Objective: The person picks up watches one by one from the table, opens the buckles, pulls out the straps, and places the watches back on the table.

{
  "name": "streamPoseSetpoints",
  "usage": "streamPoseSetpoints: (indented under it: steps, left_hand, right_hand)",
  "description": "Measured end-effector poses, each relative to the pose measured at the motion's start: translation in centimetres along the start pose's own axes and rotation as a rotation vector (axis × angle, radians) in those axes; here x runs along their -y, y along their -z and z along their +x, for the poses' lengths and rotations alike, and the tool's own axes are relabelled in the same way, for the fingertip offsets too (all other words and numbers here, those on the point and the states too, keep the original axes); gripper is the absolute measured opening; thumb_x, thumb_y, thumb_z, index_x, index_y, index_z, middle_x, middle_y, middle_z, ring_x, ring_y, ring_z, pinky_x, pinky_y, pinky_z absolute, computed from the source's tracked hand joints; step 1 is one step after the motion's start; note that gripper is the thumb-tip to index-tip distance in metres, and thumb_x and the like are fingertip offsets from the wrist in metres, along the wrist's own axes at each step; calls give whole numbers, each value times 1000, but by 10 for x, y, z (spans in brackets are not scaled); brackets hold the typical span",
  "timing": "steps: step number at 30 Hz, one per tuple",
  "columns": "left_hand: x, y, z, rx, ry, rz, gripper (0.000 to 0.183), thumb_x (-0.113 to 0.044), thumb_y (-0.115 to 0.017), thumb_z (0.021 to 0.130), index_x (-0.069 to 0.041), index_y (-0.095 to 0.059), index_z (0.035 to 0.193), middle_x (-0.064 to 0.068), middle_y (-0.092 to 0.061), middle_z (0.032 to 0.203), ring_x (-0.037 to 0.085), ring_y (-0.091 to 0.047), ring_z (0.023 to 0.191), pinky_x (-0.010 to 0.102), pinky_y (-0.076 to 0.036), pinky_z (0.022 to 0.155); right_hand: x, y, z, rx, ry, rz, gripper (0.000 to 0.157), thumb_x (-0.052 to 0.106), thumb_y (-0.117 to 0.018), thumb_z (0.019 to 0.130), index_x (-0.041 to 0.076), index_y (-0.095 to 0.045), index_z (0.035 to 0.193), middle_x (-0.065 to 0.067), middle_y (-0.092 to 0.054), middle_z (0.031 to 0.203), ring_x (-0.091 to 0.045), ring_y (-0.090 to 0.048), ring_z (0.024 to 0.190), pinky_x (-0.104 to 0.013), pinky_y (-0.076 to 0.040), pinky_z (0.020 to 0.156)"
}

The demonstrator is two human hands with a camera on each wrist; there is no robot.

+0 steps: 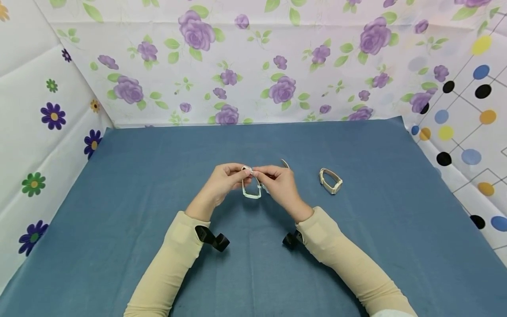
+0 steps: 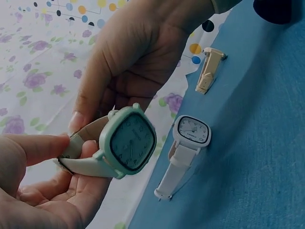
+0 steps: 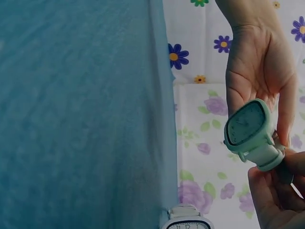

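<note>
Both hands meet over the middle of the blue cloth, around a pale green wristwatch (image 1: 251,196) whose strap is curved into a loop. My left hand (image 1: 224,182) pinches the strap between thumb and fingers. From the other side, my right hand (image 1: 282,187) pinches the same strap close to the left fingertips. In the left wrist view the green watch (image 2: 133,141) shows its square dial with rounded corners. The fingers partly hide the strap ends. The right wrist view shows this watch (image 3: 248,125) from another side.
A white watch (image 2: 192,130) lies on the cloth, mostly hidden behind the right hand in the head view. Farther right rests a beige watch (image 1: 330,181) with its strap looped. Flower-patterned sheets (image 1: 245,66) rise at the back and left, a dotted sheet (image 1: 471,132) at the right.
</note>
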State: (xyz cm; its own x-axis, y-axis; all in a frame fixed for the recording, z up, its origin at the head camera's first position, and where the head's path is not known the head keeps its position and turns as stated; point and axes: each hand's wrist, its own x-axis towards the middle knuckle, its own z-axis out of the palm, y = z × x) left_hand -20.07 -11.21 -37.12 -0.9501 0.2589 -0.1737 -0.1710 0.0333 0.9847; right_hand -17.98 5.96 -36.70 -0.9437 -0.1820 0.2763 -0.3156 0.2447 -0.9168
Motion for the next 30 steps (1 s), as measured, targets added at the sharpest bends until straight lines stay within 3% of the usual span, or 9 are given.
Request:
streamPoseSetpoints:
  steps: [5,10,17,22,27,30]
  left_hand:
    - [-1,1,0,29,2,-54,22,-11,-53,98,6,-61,110,-2,-66,83,10,-66,81,43,-52,93]
    - [-4,0,-3,45,-21,-106,22,-12,-50,100,5,-59,110,0,-62,81,11,-63,79,34,-56,85]
    - [-7,-2,-6,57,-34,-70,24,-9,-52,98,8,-54,115,2,-59,89,14,-61,85,46,-52,93]
    - [-7,-2,-5,59,-25,-33,24,-11,-54,98,7,-55,113,1,-60,93,13,-62,89,46,-51,95]
    - [-4,-4,-4,36,-20,12,22,-13,-54,98,4,-58,111,1,-61,93,14,-62,92,44,-52,93]
    - [0,-7,-2,9,-15,12,24,-13,-53,98,6,-58,112,1,-61,92,13,-61,91,42,-54,90]
  right_hand:
    - [-15,-2,5,3,-13,27,19,9,-63,92,-4,-71,103,-22,-70,90,-26,-57,63,-19,-43,54]
    - [-21,-1,7,29,-58,138,23,15,-60,95,-4,-68,106,-23,-67,89,-21,-63,75,-25,-52,67]
    - [-19,1,8,104,-138,178,25,20,-61,94,-1,-68,105,-21,-66,87,-19,-62,73,-38,-55,71]
    - [-21,2,10,145,-149,159,22,17,-65,92,-2,-69,103,-17,-66,80,-15,-59,67,-50,-52,70]
    - [-23,2,10,155,-169,152,20,17,-65,92,-1,-70,102,-12,-66,78,-15,-58,66,-51,-51,70]
    - [-24,2,10,142,-188,147,19,16,-65,92,-1,-69,100,-9,-65,76,-16,-58,66,-43,-52,67]
